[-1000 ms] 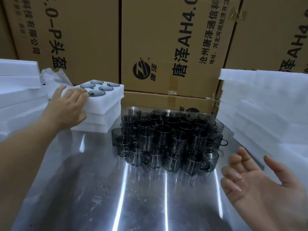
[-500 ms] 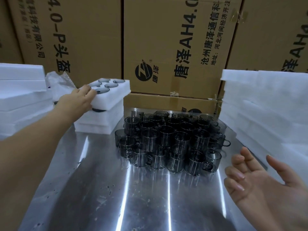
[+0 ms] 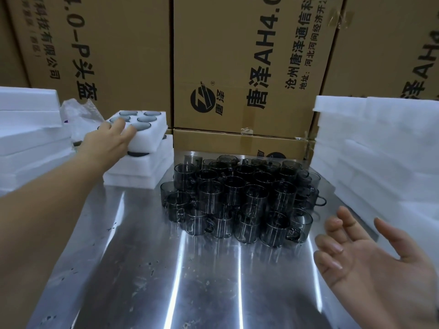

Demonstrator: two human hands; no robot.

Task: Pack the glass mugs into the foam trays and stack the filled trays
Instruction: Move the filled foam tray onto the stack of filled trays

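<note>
Steel table [image 3: 190,281] fills the near ground, shiny and likely slick under glass. At four o'clock the right hand [image 3: 370,257] hovers over it, palm turned inward, fingers spread and relaxed, holding nothing.

Further out, toward twelve o'clock, the loose glass mugs [image 3: 240,198] stand packed rim to rim, handles pointing every way. They look thin-walled, rigid and smooth, so they are fragile and apt to clink or chip against each other. Each is probably light enough for one hand, best taken by the handle or round the body, from the outer row first.

At ten o'clock the left hand [image 3: 107,141] holds the near corner of a filled tray [image 3: 152,136]. Its fingers curve over the top and the thumb is hidden beneath. This tray sits tilted and askew above the stacked trays [image 3: 142,172], with dark mug bases showing below it. Foam is light and soft but bends. Loaded with glass, the tray will likely sag or tip from one corner, so a two-handed hold under opposite edges seems safer.

Empty foam [image 3: 370,148] is piled at two o'clock and more foam [image 3: 28,129] at nine, with cartons [image 3: 237,67] farthest back.
</note>
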